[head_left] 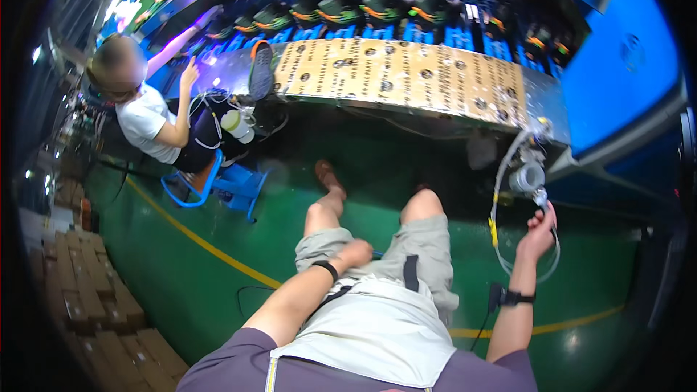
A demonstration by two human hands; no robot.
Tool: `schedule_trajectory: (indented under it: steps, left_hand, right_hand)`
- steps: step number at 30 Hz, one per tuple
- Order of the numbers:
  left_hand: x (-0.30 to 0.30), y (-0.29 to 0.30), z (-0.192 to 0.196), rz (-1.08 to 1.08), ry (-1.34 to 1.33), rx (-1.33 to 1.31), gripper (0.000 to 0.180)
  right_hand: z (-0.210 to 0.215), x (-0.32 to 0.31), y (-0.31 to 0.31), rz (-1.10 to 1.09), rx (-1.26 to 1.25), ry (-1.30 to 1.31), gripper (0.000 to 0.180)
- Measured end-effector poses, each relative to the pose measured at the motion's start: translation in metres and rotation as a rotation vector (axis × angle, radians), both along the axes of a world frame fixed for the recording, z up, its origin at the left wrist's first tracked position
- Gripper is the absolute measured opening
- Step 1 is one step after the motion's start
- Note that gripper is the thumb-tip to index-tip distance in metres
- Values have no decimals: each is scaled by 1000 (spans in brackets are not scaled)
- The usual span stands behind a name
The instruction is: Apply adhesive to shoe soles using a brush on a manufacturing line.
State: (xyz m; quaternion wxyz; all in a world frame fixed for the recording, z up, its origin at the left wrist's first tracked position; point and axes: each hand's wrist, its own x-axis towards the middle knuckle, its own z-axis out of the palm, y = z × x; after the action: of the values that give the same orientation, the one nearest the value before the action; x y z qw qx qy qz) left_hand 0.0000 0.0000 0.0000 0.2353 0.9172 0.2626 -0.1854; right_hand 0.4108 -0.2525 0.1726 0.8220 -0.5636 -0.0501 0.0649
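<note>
My right hand [537, 236] is raised at the right, its fingers closed around the lower end of a silver hose fitting [540, 196]. A round, pale, cup-like part [527, 177] sits just above that fitting, below the bench corner. From there a clear hose [499, 192] with yellow bands loops down past my wrist. My left hand [356, 252] is curled closed over my lap, against the shorts. Whatever it may hold is hidden; a small blue bit shows beside it. On the bench ahead lies a dark shoe [261, 71] with an orange edge.
A long bench [399, 76] covered in printed brown paper runs in front of machinery. A blue machine panel [632, 65] stands at the right. At the left a co-worker [149, 112] sits on a blue chair [196, 185]. Flat cartons [94, 276] are stacked at lower left.
</note>
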Motion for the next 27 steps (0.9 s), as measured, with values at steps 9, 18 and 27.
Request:
schedule_trajectory:
  steps: [9,18,27]
  left_hand:
    - [-38,-42,-18,-148,458,-613,38]
    - [5,78,-1,-38,443,-625,39]
    - [-10,77,41,-162,405,-775,41]
  right_hand:
    - [72,-134,112,408,-154,-123,54]
    - [48,-114,252,755,-240,-114,38]
    - [19,-107,286,660,-223,32,30]
